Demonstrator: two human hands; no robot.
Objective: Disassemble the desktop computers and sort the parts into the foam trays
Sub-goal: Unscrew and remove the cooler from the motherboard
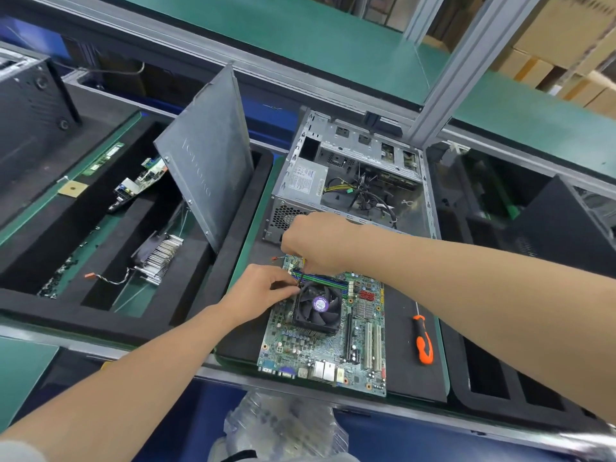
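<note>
Bright, even overhead light, with wide-angle bending at the edges.
I see only soft shadows on the black mat (400, 371) and mild sheen on the metal panel (205, 161). The aluminium rails (300, 76) bow outward. The plastic bag (283, 425) below looks smeared, perhaps motion blur, while the centre is sharp.

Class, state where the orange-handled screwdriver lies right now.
Head view: the screwdriver lies on the black mat, just right of the motherboard, nearer than the open case.

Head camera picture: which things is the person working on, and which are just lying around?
In the job: motherboard, cooler fan, memory sticks, left hand, right hand, open computer case, foam tray.
Just lying about: orange screwdriver, plastic bags, cardboard boxes.
</note>
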